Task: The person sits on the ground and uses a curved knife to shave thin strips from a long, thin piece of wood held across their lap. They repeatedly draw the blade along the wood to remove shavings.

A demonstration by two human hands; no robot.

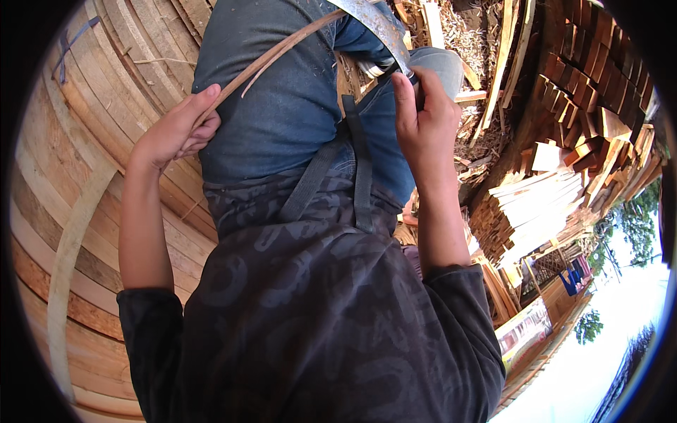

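Over my left thigh, my left hand [180,130] is closed round the lower end of a thin brown wooden strip [278,49]. A narrow sliver splits away from the strip's underside, and its far end reaches the blade near the top edge. My right hand [429,116] is closed, thumb upright, on the handle end of a sickle [384,32]. The sickle's broad, curved metal blade is speckled with brown spots and arcs up and left, crossing the strip's tip. Most of the handle is hidden by my fingers.
Long stacked planks [92,204] fill the left side, with a pale strip [67,275] lying across them. Wood shavings [476,42] and loose sticks cover the ground at upper right. Piles of cut wood [539,211] stand at right. Dark straps [361,169] lie across my lap.
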